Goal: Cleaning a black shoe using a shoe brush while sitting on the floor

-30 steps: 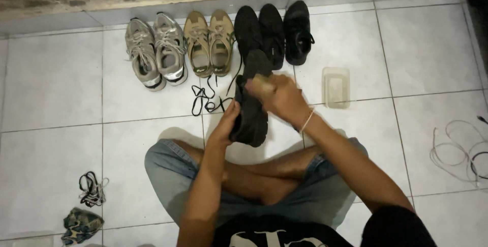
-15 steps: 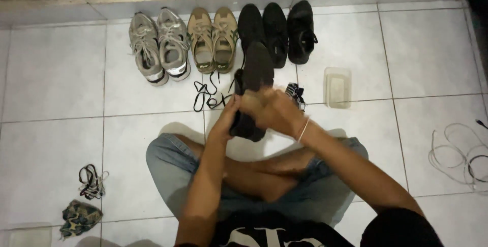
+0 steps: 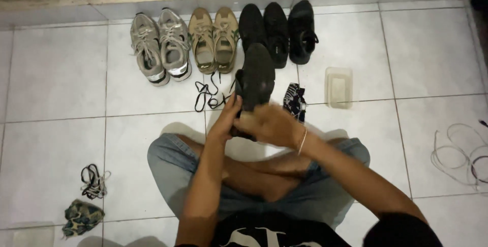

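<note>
With both hands (image 3: 254,122) closed around the heel end of the black shoe (image 3: 255,81), raised at frame centre above the floor (image 3: 51,74), we should likely keep the left hand (image 3: 226,120) steady while the right hand (image 3: 269,125) works.

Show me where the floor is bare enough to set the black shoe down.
Bare tile lies left of the grey sneakers, and right of the clear plastic tub up to the white cable. Crowded: the row along the wall and the laces and patterned cloth ahead of both hands gripping the black shoe.
</note>
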